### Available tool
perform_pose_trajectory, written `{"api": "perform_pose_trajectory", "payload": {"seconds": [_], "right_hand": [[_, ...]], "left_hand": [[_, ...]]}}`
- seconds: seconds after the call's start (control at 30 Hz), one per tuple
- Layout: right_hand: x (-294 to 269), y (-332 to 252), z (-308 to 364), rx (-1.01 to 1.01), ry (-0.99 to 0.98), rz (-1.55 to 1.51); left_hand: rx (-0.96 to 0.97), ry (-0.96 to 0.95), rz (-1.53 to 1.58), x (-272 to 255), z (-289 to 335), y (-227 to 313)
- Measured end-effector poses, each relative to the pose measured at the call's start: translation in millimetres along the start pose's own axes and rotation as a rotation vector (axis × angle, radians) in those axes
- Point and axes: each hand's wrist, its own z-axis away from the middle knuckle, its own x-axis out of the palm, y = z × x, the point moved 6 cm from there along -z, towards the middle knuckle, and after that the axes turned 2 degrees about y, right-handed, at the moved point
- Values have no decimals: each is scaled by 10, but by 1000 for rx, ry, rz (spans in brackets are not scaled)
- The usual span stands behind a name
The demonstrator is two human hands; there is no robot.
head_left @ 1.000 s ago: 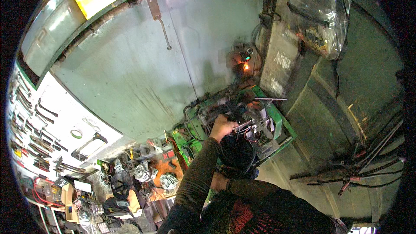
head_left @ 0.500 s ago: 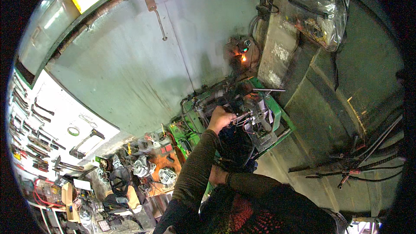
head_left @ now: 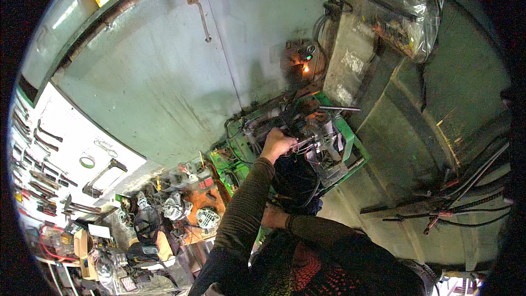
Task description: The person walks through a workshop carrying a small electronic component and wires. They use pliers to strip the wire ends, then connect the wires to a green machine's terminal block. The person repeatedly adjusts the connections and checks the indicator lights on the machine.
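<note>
My left hand (head_left: 278, 145) reaches over a green-framed bench machine (head_left: 355, 156), with fingers pinched together at its middle. Thin wires and a narrow shiny metal piece (head_left: 308, 144) lie right at the fingertips; what exactly they grip is too small to make out. Beside them sits a grey metal assembly (head_left: 331, 145), clamped or resting on the machine. A dark, bulky part (head_left: 296, 178) is below the hand. My right hand (head_left: 275, 216) is low, near the machine's front edge. The left forearm crosses in front of it, and its fingers are hidden.
A wooden board (head_left: 211, 200) at left carries several alternators (head_left: 208, 218). Tools hang on a white wall panel (head_left: 71, 137). A metal rod (head_left: 339, 108) juts from the machine's far side. Lit indicator lamps (head_left: 307, 66) glow behind it. Cables (head_left: 438, 216) hang at right.
The view has shifted slightly. My left hand stays at the same spot on the machine, its fingers still pinched. The right hand shows no clear movement.
</note>
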Motion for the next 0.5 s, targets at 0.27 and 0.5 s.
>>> {"api": "perform_pose_trajectory", "payload": {"seconds": [0.27, 0.5], "right_hand": [[208, -100, 30, -475, 217, 1613], [310, -99, 44, -406, 160, 1807]], "left_hand": [[24, -102, 48, 48, -30, 8], [-7, -176, 64, -1, 32, 76]]}}
